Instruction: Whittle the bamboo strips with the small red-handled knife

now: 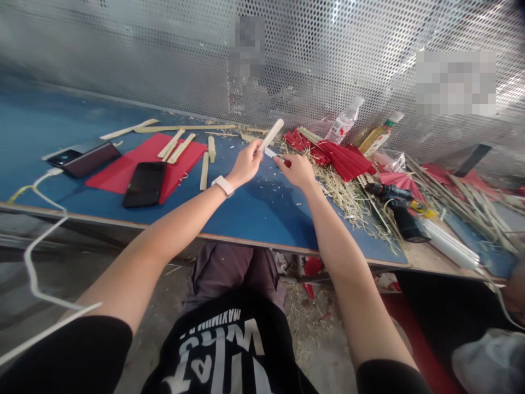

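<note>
My left hand (247,163) is closed round the lower end of a pale bamboo strip (272,134), whose rounded end points up and away to the right. In my right hand (298,169) is a knife (271,153) with a short light blade; the fingers cover its handle. The blade lies close to the strip, just right of my left fingers, and I cannot tell whether it touches. Below both hands, small shavings dot the blue tabletop (270,219).
Left are a red sheet (110,172) bearing bamboo pieces (181,149), and a black phone (144,184). Right are a shavings heap (344,197), folded red fans (344,158), bottles (345,120) and a power drill (404,210). A white cable (30,262) hangs at left. Perforated metal backs the table.
</note>
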The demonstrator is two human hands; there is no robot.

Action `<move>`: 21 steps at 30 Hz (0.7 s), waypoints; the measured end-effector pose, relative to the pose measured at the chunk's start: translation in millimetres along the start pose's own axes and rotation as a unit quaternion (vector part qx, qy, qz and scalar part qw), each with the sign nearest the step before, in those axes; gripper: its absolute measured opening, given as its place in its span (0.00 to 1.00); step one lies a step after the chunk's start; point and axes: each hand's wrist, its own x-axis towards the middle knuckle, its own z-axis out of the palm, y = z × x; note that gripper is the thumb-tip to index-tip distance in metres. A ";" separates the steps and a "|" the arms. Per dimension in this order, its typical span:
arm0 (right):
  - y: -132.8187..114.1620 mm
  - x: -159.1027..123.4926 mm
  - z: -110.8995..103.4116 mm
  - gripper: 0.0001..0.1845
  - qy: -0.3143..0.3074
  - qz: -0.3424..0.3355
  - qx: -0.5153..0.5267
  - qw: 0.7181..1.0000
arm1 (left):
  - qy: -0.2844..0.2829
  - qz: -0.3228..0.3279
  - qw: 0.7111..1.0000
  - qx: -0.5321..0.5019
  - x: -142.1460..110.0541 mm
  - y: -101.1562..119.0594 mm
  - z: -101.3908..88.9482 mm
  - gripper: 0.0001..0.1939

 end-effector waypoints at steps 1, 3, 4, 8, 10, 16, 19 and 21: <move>-0.5 -0.2 -0.4 0.31 -0.002 0.001 0.000 1.000 | 0.003 -0.002 1.000 0.001 -0.2 -0.6 0.2 0.18; -0.5 -0.3 -0.6 0.30 -0.006 -0.001 0.000 1.000 | -0.002 -0.001 1.000 0.006 -1.1 -1.6 0.0 0.18; 0.0 -0.2 -0.4 0.30 -0.007 -0.003 -0.001 1.000 | -0.010 -0.001 1.000 0.008 -1.5 -2.1 -0.4 0.17; 3.1 0.6 0.9 0.30 -0.012 -0.007 -0.005 1.000 | -0.038 0.001 0.999 0.011 -2.8 -2.1 -2.9 0.16; 4.4 0.9 0.7 0.30 -0.018 -0.011 -0.001 1.000 | -0.041 0.009 0.999 0.016 -3.0 -1.1 -4.1 0.17; 7.5 1.4 -0.5 0.31 -0.025 -0.020 0.006 0.999 | -0.057 0.031 0.997 0.040 -3.7 1.2 -6.6 0.13; 8.5 1.9 0.3 0.31 -0.021 -0.018 0.004 1.000 | -0.056 0.037 0.997 0.049 -3.9 0.7 -7.3 0.12; 8.6 2.2 0.5 0.30 -0.019 -0.015 0.003 1.000 | -0.052 0.040 0.996 0.056 -3.9 0.3 -7.4 0.13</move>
